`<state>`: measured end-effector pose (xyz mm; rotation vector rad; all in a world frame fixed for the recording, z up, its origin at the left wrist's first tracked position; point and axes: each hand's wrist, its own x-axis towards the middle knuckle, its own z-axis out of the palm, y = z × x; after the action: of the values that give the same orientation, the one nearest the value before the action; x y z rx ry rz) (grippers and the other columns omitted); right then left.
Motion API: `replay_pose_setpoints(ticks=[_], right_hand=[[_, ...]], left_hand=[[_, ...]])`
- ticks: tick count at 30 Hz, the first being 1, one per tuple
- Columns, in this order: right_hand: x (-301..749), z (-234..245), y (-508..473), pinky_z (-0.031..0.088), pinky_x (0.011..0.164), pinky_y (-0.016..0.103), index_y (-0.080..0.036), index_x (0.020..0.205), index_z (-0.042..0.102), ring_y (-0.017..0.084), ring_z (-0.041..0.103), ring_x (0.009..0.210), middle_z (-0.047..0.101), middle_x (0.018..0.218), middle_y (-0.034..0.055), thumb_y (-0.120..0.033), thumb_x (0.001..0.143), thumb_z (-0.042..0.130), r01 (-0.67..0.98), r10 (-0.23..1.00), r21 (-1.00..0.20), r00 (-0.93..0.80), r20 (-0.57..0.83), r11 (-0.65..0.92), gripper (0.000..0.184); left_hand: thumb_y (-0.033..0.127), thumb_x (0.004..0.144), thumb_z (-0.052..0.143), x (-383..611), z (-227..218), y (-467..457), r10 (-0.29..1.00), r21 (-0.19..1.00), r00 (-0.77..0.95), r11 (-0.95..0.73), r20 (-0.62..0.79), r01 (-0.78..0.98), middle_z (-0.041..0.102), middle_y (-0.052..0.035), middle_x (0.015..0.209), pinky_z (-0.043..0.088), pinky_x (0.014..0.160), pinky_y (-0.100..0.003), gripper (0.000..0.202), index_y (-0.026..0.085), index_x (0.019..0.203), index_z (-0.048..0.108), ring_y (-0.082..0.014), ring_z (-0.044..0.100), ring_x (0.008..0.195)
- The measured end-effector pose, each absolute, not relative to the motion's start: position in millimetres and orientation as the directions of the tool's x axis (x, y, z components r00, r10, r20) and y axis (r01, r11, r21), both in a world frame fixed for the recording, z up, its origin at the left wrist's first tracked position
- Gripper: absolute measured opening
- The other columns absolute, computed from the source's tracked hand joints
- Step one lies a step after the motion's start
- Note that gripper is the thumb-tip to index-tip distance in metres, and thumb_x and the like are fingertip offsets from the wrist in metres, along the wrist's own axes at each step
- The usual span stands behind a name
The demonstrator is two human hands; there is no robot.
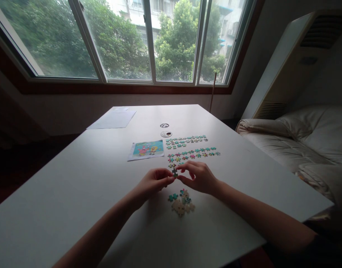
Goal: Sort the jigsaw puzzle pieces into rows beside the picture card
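Observation:
A small dark green jigsaw puzzle piece point(174, 172) is held up over the white table between my two hands. My left hand point(157, 178) pinches its lower left side between thumb and fingers. From the other side, my right hand point(199, 176) has its index finger and thumb at the piece's right edge, the other fingers curled. Just below the hands lies a loose pile of puzzle pieces point(180, 206), many with pale backs up and several teal ones. Beyond the hands, teal and multicoloured puzzle pieces point(192, 156) lie in rows, partly hidden by my right hand.
Left of the rows lies a colourful cartoon picture sheet point(148, 149). Two round fittings, a nearer disc point(166, 134) and a farther one point(164, 125), sit in the white table point(84, 186). Papers point(112, 118) lie at the far left; a sofa point(307, 137) stands right.

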<state>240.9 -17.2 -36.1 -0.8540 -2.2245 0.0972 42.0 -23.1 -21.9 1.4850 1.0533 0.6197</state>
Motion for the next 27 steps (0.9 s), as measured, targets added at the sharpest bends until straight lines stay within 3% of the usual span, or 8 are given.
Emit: replay_pose_setpoints(ticks=[6, 9, 19, 24, 27], right_hand=[[256.9, -27.9, -6.9, 0.041, 0.054, 0.020, -0.020, 0.098, 0.059, 0.006, 0.046, 0.048, 0.063, 0.078, 0.0010, -0.031, 0.080, 0.054, 0.620, 0.645, -0.335, -0.379, 0.664, 0.710, 0.021], [266.4, -27.3, 0.2, 0.040, 0.053, 0.020, -0.020, 0.097, 0.059, 0.005, 0.044, 0.046, 0.063, 0.077, 0.0006, -0.032, 0.079, 0.054, 0.664, 0.677, -0.355, -0.315, 0.666, 0.658, 0.022], [271.9, -28.4, 11.9, 0.040, 0.055, 0.020, -0.020, 0.098, 0.060, 0.006, 0.048, 0.050, 0.063, 0.077, 0.0004, -0.032, 0.079, 0.053, 0.736, 0.714, -0.303, -0.333, 0.616, 0.605, 0.023], [284.4, -26.5, 55.6, 0.041, 0.056, 0.021, -0.020, 0.095, 0.061, 0.007, 0.051, 0.052, 0.064, 0.076, 0.0000, -0.031, 0.076, 0.056, 0.756, 0.799, -0.356, -0.349, 0.489, 0.549, 0.023], [293.0, -29.2, 89.9, 0.041, 0.060, 0.021, -0.019, 0.093, 0.062, 0.009, 0.055, 0.058, 0.065, 0.077, 0.0004, -0.034, 0.074, 0.057, 0.800, 0.882, -0.399, -0.321, 0.346, 0.448, 0.024]], left_hand=[[0.039, 0.073, 0.053, 31.9, -24.0, -19.0, 0.860, 0.827, 0.509, -0.260, -0.036, 0.499, 0.053, 0.0015, 0.060, 0.034, 0.053, -0.022, 0.027, 0.016, 0.085, 0.062, -0.0111, 0.045, 0.056], [0.035, 0.074, 0.050, 29.5, -26.1, -19.1, 0.841, 0.752, 0.541, -0.342, -0.023, 0.564, 0.055, 0.0009, 0.063, 0.036, 0.054, -0.022, 0.023, 0.017, 0.083, 0.062, -0.0117, 0.047, 0.058], [0.032, 0.072, 0.053, 32.0, -24.7, -22.6, 0.795, 0.686, 0.598, -0.378, -0.104, 0.621, 0.053, 0.0023, 0.059, 0.034, 0.051, -0.020, 0.018, 0.017, 0.075, 0.063, -0.0107, 0.046, 0.054], [0.032, 0.072, 0.053, 32.2, -22.3, -21.3, 0.780, 0.674, 0.610, -0.374, -0.143, 0.637, 0.054, 0.0022, 0.061, 0.034, 0.051, -0.020, 0.019, 0.017, 0.077, 0.063, -0.0105, 0.046, 0.055], [0.032, 0.072, 0.052, 31.6, -19.6, -21.9, 0.780, 0.664, 0.602, -0.360, -0.171, 0.655, 0.052, 0.0025, 0.061, 0.033, 0.051, -0.020, 0.020, 0.017, 0.077, 0.064, -0.0101, 0.045, 0.055]])
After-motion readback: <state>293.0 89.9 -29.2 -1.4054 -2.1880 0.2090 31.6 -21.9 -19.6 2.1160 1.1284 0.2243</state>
